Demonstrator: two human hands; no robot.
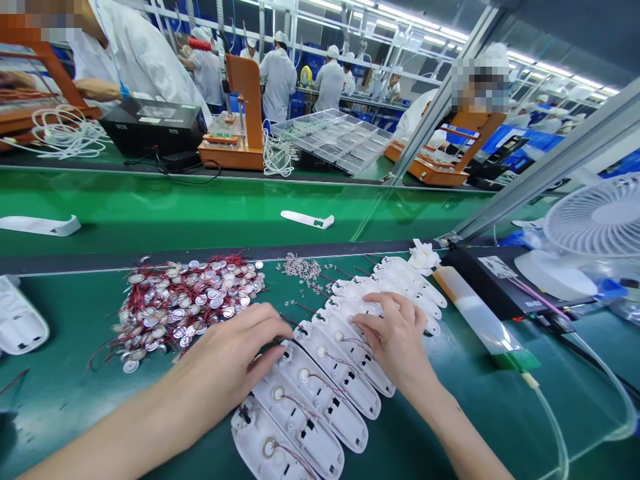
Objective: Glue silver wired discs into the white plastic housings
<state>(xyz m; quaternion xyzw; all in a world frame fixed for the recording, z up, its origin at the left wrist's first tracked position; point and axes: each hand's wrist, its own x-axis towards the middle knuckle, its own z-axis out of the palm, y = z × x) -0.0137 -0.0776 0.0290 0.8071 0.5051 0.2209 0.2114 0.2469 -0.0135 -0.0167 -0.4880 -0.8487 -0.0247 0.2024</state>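
A slanting row of white plastic shells [345,407] lies on the green bench, open side up. In several of the nearer ones sits a round metal disc [305,376] with thin red wires. My left hand [245,350] is over the upper ends of the nearer shells, its fingers bent and its thumb apart from them; nothing shows between them. Over the middle of the row, my right hand [395,330] has its thumb and forefinger pinched low against a shell. Whatever is at those fingertips is too small or hidden to make out.
Left of the row is a heap of wired discs [185,307], with small clear parts [300,267] behind. A glue tube [485,320] with a hose and a white fan [600,213] stand right. Beyond, a green belt [200,207] carries a white strip-like part [307,219]; people work behind.
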